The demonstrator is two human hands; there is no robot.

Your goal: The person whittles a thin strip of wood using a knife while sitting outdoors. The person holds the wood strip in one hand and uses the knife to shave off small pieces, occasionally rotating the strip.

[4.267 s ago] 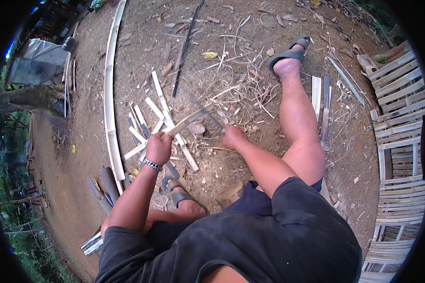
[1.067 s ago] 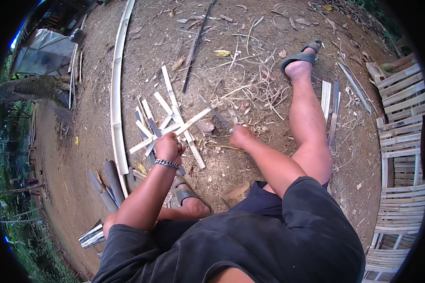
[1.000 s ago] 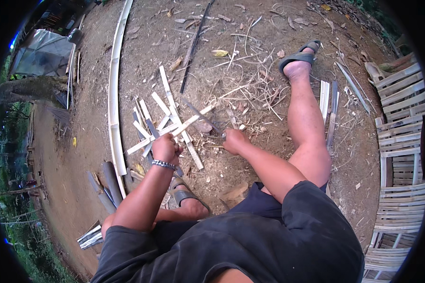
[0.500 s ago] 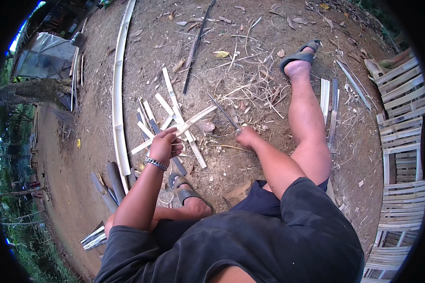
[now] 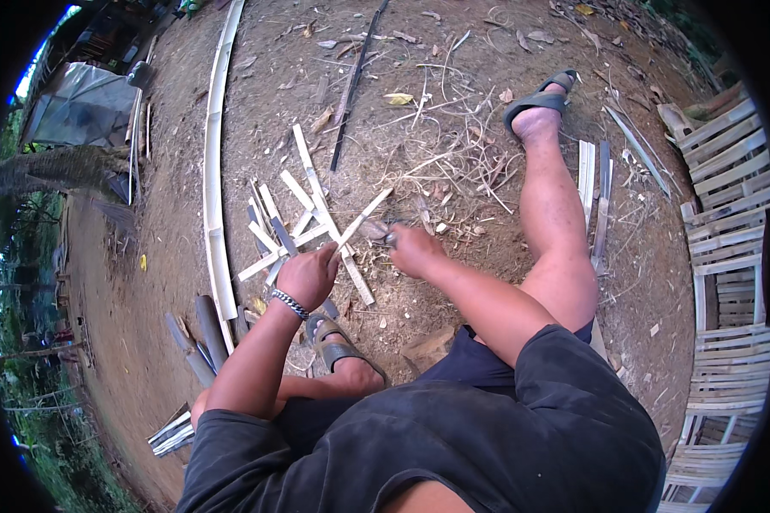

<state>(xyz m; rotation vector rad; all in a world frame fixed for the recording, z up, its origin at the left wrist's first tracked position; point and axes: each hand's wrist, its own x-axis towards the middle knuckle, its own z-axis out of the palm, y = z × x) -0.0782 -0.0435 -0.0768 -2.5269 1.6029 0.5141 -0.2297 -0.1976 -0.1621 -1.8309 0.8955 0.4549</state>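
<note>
My left hand (image 5: 308, 274) is closed on the near end of a pale bamboo strip (image 5: 366, 215), which slants away up and to the right. The fingers and thumb press together at that end. To its right, my right hand (image 5: 417, 251) is wrapped round the handle of a knife (image 5: 391, 239). Only a bit of the knife shows by the fist; its blade is hard to make out. Under and beside my left hand lies a loose pile of split bamboo strips, with one strip (image 5: 312, 171) pointing away and another (image 5: 274, 261) crossing low on the left.
A long split bamboo length (image 5: 217, 171) lies at left, with a dark thin pole (image 5: 355, 94) farther off. Curly shavings (image 5: 479, 162) litter the dirt. A slatted bamboo rack (image 5: 727, 256) stands at right. My sandalled feet frame the work; a wood block (image 5: 428, 349) sits near me.
My right hand has moved left with the knife, nearer my left hand. The left hand has shifted slightly right and closed in. The strip it holds now tilts more steeply.
</note>
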